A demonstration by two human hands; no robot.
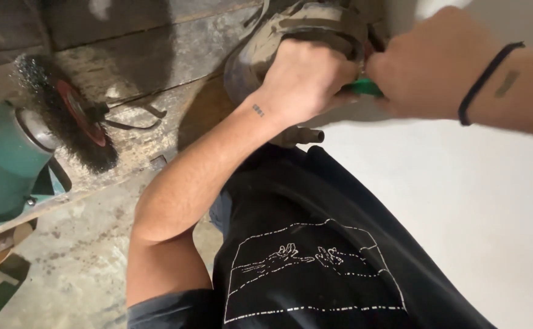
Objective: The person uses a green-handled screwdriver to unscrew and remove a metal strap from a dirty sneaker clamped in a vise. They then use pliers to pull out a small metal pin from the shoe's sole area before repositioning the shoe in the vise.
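My left hand [306,79] presses against a dusty grey rounded metal housing [291,30] on the workbench, its fingers curled at the housing's right side. My right hand [427,64], with a black band on the wrist, is closed around a green-handled tool [364,87] whose tip is hidden between the two hands. A short metal pipe stub [306,135] sticks out under the housing. What the left fingers grip is hidden.
A green bench grinder [7,164] with a wire brush wheel [71,116] stands at the left on a worn wooden bench [138,67]. Thin metal pieces [132,116] lie beside it. White wall [461,195] at the right, concrete floor [77,262] below.
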